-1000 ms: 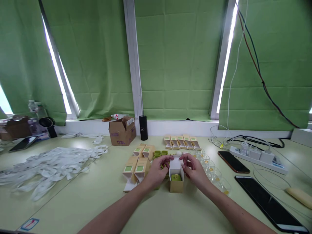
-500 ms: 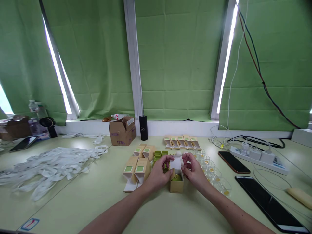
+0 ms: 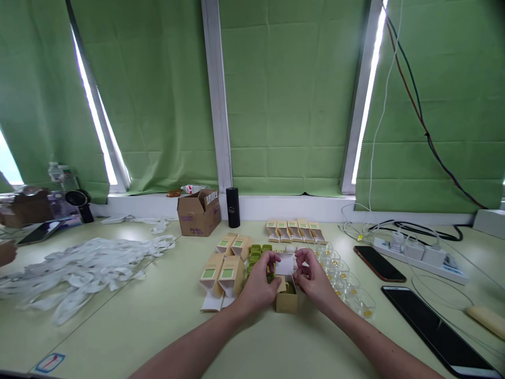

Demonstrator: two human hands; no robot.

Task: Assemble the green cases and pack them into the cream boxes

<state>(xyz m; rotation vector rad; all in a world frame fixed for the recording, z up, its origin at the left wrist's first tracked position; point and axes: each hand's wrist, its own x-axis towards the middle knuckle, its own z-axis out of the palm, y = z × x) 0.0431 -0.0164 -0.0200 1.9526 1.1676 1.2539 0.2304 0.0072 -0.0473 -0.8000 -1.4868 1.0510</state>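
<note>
A small kraft paper box (image 3: 286, 303) stands upright in front of me, its top open and its white-lined flap (image 3: 284, 265) raised at the back. Something green (image 3: 290, 288) shows inside it, partly hidden. My left hand (image 3: 257, 283) is on the box's left side, fingers pinched at the flaps. On the other side my right hand (image 3: 319, 280) pinches the right edge of the flaps. Behind my left hand are several green containers (image 3: 256, 248), partly covered. Clear plastic cups (image 3: 362, 304) with yellow bits inside lie right of my right hand.
Kraft boxes with green labels (image 3: 210, 272) stand to the left; more (image 3: 292, 230) form a row behind. White straps (image 3: 106, 263) are heaped farther left. A phone (image 3: 379, 263), a tablet-like device (image 3: 437, 326) and a power strip (image 3: 422, 258) lie right. A co-worker's hand (image 3: 7, 252) shows far left.
My left fingers have shifted slightly at the box, and less of the green content shows now. A co-worker's hand has come into view at the left edge.
</note>
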